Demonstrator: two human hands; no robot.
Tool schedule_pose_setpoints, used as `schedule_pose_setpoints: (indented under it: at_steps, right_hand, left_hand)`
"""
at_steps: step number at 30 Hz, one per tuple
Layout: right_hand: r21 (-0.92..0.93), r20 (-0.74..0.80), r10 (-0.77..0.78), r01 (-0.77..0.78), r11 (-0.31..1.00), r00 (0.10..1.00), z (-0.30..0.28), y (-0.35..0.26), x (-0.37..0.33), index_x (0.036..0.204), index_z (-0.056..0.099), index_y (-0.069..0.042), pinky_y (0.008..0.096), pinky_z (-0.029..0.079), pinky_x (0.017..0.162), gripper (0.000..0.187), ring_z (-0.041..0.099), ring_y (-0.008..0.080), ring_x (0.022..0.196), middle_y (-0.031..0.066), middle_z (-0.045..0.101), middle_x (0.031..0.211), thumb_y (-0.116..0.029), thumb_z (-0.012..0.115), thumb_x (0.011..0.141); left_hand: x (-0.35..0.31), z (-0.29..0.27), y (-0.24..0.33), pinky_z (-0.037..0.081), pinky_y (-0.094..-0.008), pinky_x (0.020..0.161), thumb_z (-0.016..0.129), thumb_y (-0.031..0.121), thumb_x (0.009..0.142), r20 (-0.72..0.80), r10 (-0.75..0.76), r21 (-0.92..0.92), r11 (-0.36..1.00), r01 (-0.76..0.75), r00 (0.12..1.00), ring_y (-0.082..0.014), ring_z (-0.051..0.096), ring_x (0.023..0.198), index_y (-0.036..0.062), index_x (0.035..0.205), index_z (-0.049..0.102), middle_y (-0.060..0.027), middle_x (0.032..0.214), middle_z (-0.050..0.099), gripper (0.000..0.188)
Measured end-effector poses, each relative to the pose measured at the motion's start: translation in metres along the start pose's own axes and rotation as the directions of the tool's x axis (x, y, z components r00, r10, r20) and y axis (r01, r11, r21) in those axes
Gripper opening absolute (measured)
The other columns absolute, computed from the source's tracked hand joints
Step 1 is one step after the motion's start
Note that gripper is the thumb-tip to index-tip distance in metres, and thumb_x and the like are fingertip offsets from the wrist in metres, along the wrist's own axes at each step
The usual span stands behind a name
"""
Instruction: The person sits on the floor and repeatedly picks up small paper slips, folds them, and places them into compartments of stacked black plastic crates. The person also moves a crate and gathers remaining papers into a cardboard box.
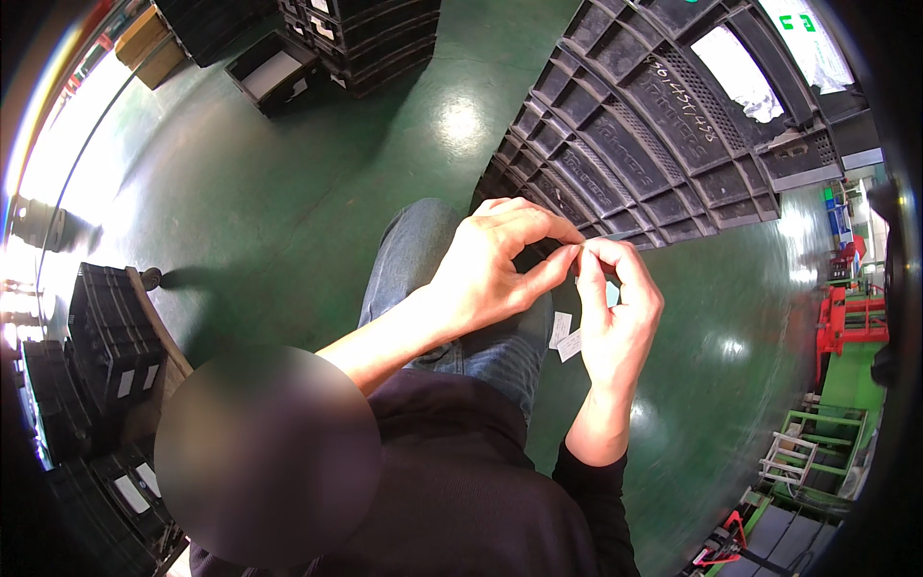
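My left hand (pixel 495 260) and my right hand (pixel 620 308) meet fingertip to fingertip above my knee. On each hand the thumb and forefinger are pinched together. Whatever lies between the tips is too small to make out. A pale bluish scrap (pixel 612 293) shows beside my right fingers; whether it is held or lies beyond them, I cannot tell. Just past the hands stand black ribbed plastic crates (pixel 615 144), with white paper labels (pixel 735 72) on their side. Two small white printed slips (pixel 569 344) appear below, left of my right hand.
Green glossy floor (pixel 288 240) spreads around me. More black crates are stacked at the far left (pixel 375 38), beside a low black bin (pixel 272 75), and at the near left (pixel 111 337). A cardboard box (pixel 149 46) sits far left. Red (pixel 851 322) and green metal frames (pixel 827 438) stand to the right.
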State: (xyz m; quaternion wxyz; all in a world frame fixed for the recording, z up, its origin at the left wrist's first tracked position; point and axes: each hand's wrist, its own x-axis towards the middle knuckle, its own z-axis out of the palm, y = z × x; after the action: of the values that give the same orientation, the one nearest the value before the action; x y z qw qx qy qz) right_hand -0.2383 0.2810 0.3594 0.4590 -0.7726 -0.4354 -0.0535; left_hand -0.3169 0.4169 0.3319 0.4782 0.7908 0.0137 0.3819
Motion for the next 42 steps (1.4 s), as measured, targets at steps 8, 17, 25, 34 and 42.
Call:
schedule_pose_setpoints:
  at_steps: [8,17,25,34,42]
  right_hand:
    - [0.004,-0.022,0.031,-0.031,1.000,0.999,-0.011,0.016,-0.005,0.091,0.060,0.001,0.0322,0.050,0.067,0.007,0.064,0.0231,0.072,0.0113,0.064,0.083,0.001,0.061,0.085]
    - [0.158,0.019,0.357,-0.355,0.921,0.934,-0.036,0.088,-0.037,0.088,0.060,0.000,0.0300,0.050,0.067,0.006,0.062,0.0187,0.070,0.0096,0.064,0.078,-0.004,0.063,0.084]
    - [0.225,0.057,0.713,-0.705,0.673,0.699,-0.044,0.206,-0.124,0.083,0.061,0.001,0.0273,0.047,0.065,0.009,0.060,0.0116,0.067,0.0054,0.063,0.071,-0.008,0.062,0.080]
    - [0.157,0.191,0.895,-0.912,0.378,0.404,-0.018,0.344,-0.270,0.084,0.066,0.004,0.0288,0.049,0.061,0.019,0.062,0.0162,0.064,0.0094,0.064,0.071,-0.013,0.060,0.078]
    - [0.132,0.305,0.949,-0.991,0.035,0.074,0.002,0.402,-0.350,0.086,0.066,0.005,0.0319,0.051,0.055,0.022,0.062,0.0204,0.058,0.0108,0.064,0.073,-0.015,0.060,0.079]
  left_hand:
    - [0.006,0.020,-0.002,0.052,-0.0319,0.076,0.068,0.004,0.080,0.037,-0.064,-0.035,0.997,0.065,0.997,-0.0216,0.068,0.080,0.0023,0.090,0.069,-0.0110,0.085,0.070,0.010]
    - [0.010,0.084,-0.030,0.048,-0.0254,0.081,0.059,0.022,0.094,0.347,-0.644,-0.421,0.542,0.727,0.682,-0.0088,0.059,0.083,0.0007,0.099,0.063,-0.0017,0.088,0.064,0.022]
    - [-0.008,0.151,-0.091,0.053,-0.0378,0.086,0.059,0.023,0.094,0.327,-0.778,-0.577,0.285,0.766,0.536,-0.0201,0.064,0.093,0.0024,0.101,0.061,-0.0097,0.098,0.065,0.022]
    - [-0.027,0.187,-0.139,0.053,-0.0368,0.084,0.060,0.025,0.094,0.243,-0.835,-0.591,0.276,0.758,0.494,-0.0185,0.062,0.093,0.0041,0.100,0.061,-0.0063,0.099,0.064,0.022]
    - [-0.022,0.166,-0.138,0.054,-0.0374,0.084,0.061,0.023,0.093,0.209,-0.840,-0.649,0.264,0.713,0.501,-0.0178,0.062,0.092,0.0053,0.097,0.062,-0.0049,0.095,0.063,0.019]
